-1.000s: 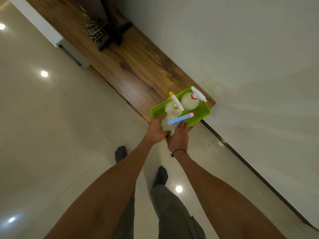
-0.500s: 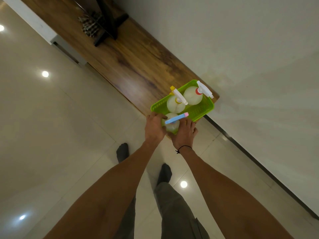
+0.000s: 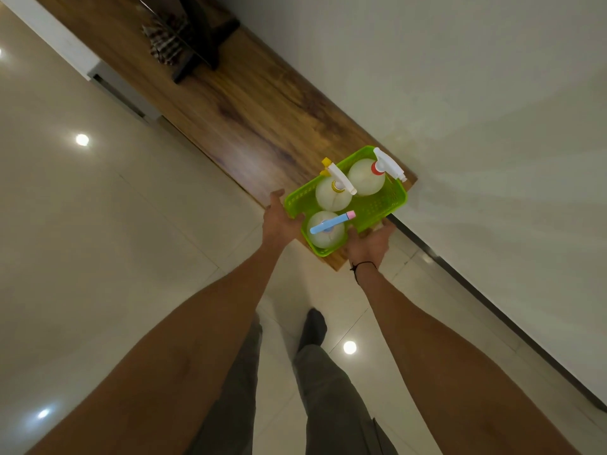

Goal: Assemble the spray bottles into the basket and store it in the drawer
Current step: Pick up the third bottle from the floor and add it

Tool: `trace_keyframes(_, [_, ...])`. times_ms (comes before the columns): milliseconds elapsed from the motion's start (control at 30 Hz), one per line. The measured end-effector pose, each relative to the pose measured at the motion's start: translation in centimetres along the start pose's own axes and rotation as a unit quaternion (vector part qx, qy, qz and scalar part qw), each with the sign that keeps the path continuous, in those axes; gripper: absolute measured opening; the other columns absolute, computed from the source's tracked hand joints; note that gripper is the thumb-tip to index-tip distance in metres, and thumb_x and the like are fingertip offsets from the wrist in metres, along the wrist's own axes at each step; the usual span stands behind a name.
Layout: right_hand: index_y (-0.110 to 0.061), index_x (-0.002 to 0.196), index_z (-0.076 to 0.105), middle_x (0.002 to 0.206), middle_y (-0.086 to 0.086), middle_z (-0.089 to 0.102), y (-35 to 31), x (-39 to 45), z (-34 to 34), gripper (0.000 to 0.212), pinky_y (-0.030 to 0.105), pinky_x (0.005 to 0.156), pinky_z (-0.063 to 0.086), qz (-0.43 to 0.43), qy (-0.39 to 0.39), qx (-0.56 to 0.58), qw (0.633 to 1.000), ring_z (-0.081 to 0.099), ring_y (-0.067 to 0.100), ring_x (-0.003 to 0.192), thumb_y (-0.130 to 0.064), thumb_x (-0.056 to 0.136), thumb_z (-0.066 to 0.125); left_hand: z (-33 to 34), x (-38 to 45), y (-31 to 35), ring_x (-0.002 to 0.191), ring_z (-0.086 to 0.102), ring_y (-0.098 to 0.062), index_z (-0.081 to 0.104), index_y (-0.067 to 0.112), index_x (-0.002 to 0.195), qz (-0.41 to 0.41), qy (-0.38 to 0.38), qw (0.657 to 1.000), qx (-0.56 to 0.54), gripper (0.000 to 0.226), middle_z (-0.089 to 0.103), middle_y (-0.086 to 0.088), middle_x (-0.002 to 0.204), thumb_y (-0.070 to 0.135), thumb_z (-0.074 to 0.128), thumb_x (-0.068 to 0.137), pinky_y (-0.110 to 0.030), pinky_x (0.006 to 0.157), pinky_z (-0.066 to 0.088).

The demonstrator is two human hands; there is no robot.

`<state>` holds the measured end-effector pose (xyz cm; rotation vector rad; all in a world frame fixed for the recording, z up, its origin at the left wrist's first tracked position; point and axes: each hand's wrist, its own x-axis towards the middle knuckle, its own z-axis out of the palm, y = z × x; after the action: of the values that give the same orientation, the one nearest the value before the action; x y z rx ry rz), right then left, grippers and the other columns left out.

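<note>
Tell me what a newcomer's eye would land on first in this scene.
The bright green basket at the near end of the wooden counter stands out most, with three white spray bottles upright inside: a yellow-topped one, a red-topped one and a blue-topped one. The left hand and right hand flank its near end, against its sides.

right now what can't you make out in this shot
- Drawer: none shows in the head view.
- Right hand: fingertips hidden under the green basket.
- Left hand: basket rim hides whether its fingers grip.
- Striped object on the wooden top: too dark to identify.
</note>
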<state>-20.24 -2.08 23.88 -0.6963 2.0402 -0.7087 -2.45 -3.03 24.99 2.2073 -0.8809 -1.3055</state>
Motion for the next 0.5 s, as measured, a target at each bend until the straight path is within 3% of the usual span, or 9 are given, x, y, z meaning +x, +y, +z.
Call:
trace_keyframes(133, [-0.017,0.142,0.035,0.133,0.018,0.063,-0.3,0.8,1.3,0.06,0.062,0.089,0.059,0.093,-0.05,0.004,0.994,0.065,0.044,0.116,-0.015,0.093,0.07,-0.6,0.7,0.6,0.103,0.075,-0.04,0.054,0.019,0.137,-0.025,-0.056,0.997,-0.046,0.066,0.067,-0.018,0.123,0.031,0.059,0.072,-0.054,0.085,0.065])
trace_keyframes(333, [-0.027,0.153,0.025,0.126,0.013,0.053,-0.7,1.1,2.0,0.068,0.065,0.074,0.062,0.128,-0.079,0.005,0.989,0.06,0.039,0.103,-0.004,0.098,0.058,-1.6,0.9,0.8,0.105,0.073,-0.041,0.052,0.016,0.133,-0.021,-0.088,0.995,-0.041,0.067,0.064,-0.015,0.122,0.032,0.052,0.068,-0.057,0.082,0.065])
trace_keyframes(500, [-0.019,0.162,0.015,0.158,0.017,0.037,-1.3,0.3,2.7,0.078,0.062,0.101,0.053,0.078,-0.103,-0.063,0.99,0.05,0.043,0.136,-0.003,0.098,0.057,-3.9,0.5,-0.7,0.102,0.074,-0.04,0.051,0.019,0.127,-0.031,-0.098,0.991,-0.083,0.052,0.063,-0.018,0.125,0.023,0.054,0.076,-0.058,0.075,0.066])
